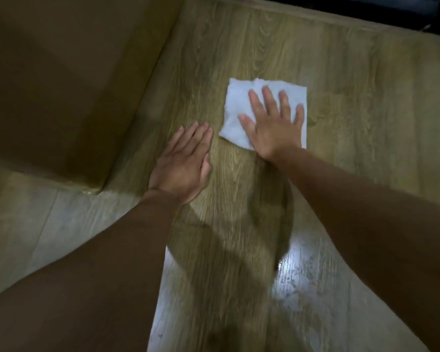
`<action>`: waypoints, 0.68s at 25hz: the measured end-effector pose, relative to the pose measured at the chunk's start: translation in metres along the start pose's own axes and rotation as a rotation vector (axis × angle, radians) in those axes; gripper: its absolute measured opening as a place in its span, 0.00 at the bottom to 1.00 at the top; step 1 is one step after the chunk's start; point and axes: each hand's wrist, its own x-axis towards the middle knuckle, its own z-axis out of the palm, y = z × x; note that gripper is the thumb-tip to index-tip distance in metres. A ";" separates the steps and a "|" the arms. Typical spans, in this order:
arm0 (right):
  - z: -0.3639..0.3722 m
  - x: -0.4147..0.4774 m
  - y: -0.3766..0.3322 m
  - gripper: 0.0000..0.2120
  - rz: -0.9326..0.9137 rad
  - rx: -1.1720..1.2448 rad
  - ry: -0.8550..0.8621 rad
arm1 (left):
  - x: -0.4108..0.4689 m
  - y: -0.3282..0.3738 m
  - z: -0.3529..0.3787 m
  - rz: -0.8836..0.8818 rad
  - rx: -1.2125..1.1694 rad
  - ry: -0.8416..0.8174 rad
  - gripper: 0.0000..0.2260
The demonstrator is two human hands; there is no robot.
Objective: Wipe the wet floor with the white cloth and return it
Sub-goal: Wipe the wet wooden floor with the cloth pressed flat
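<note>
A square white cloth (239, 107) lies flat on the wood-grain floor (353, 80). My right hand (273, 123) presses flat on the cloth with its fingers spread, covering the cloth's lower right part. My left hand (184, 161) rests palm down on the bare floor just left of the cloth, fingers together, holding nothing. A faint darker damp patch (318, 120) shows on the floor right of the cloth.
A tall wooden panel or cabinet side (69, 80) rises at the left, its corner near my left wrist. A dark gap under furniture (366, 8) runs along the top right. Bright glare (297, 280) shines on the floor below my right arm.
</note>
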 end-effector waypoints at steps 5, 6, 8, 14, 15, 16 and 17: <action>0.006 -0.029 0.000 0.29 -0.081 0.038 -0.019 | 0.002 0.000 0.004 -0.014 0.019 0.007 0.24; 0.009 -0.068 0.001 0.29 -0.089 0.032 0.010 | 0.001 0.002 0.003 -0.028 0.044 -0.001 0.24; 0.017 -0.142 0.001 0.29 -0.078 -0.010 0.061 | 0.000 0.008 -0.002 -0.065 0.090 -0.045 0.24; 0.021 -0.158 -0.007 0.29 -0.031 -0.059 -0.002 | -0.038 0.041 -0.002 -0.374 -0.081 -0.042 0.24; 0.021 -0.150 -0.004 0.29 -0.034 -0.053 -0.003 | -0.058 0.046 -0.002 -0.390 -0.127 0.006 0.25; 0.019 -0.137 0.000 0.29 -0.050 -0.033 -0.017 | -0.079 0.049 -0.001 -0.382 -0.157 0.041 0.25; 0.018 -0.119 0.001 0.29 -0.061 -0.009 -0.038 | -0.098 0.049 0.000 -0.360 -0.175 0.060 0.25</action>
